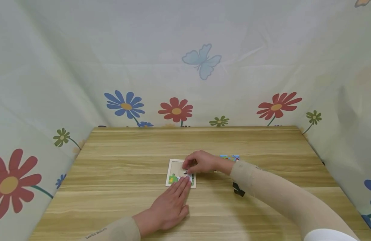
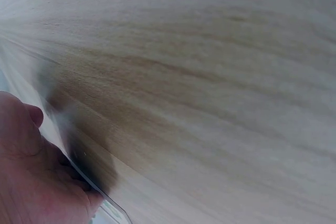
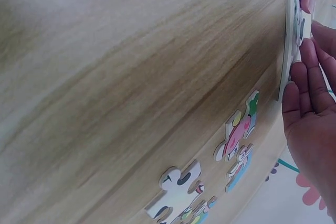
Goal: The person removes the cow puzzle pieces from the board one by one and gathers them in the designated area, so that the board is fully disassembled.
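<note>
Puzzle board [image 1: 176,166], qty 1: squarish, pale rim, flat on wood-grain table [image 1: 128,187], approx. ctr., betw. the hands. Upper-L area bare; green pc. w/ yellow mark [image 1: 173,179] sits in near-L corner; white-and-dark pc. [image 1: 185,172] at R side, by R thumb, partly hidden.

L hand [image 1: 171,204]: palm down, fingers straight & together, tips resting on near-R part of board; thumb out to side; grips nothing. L wrist view: only part of hand in lower-L corner, board edge just beside.

R hand [image 1: 203,162]: over board's R side, fingers bent, thumb & fingertips near each other, down at board by the white-and-dark pc.; can't tell if pc. is pinched or only touched.

Loose puzzle pcs., on table R of board, apart from it. R wrist view shows: pink pc. w/ green end [image 3: 239,132]; blue-edged pc. [image 3: 240,167], just beside it; white knobbed pc. [image 3: 176,192]; multicol. pc. [image 3: 202,211], next to the white one, cut by frame.

Misc.: beige sleeves [image 1: 272,190], both arms, lettering on L; black object [image 1: 238,189] under R forearm, ID unclear.

Backdrop: white cloth [image 1: 143,43] w/ lt.-blue butterfly [image 1: 202,61], red, blue & green flowers.
</note>
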The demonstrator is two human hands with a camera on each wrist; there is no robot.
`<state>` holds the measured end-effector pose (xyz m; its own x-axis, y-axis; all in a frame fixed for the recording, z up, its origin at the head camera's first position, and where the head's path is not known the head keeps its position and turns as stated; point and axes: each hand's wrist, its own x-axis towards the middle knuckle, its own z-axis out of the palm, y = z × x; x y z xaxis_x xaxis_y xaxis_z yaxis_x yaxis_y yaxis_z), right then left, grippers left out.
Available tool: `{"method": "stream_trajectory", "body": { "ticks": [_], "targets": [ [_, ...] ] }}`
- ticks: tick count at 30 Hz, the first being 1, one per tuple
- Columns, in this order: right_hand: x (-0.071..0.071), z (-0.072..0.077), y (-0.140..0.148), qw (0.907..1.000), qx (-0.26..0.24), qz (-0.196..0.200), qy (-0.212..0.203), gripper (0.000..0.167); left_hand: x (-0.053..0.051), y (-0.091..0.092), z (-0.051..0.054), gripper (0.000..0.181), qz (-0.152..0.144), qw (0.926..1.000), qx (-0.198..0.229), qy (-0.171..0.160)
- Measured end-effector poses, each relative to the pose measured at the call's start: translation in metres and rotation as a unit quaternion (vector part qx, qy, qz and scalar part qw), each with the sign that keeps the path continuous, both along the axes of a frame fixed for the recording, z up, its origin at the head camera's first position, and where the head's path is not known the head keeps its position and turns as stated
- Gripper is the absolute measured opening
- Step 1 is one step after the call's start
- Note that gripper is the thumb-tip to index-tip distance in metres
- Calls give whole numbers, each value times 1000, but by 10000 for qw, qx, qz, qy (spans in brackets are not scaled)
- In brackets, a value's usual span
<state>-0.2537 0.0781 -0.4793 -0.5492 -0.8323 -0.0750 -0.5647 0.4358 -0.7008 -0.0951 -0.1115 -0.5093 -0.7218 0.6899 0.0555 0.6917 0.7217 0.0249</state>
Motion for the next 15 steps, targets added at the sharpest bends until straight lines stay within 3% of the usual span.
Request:
{"method": "stream_trajectory", "body": {
  "ticks": [15],
  "targets": [
    [-2, -4, -5, 9999, -61, -97, -91, 15, 0, 1, 3, 65, 51, 9999, -86, 30]
  ]
}}
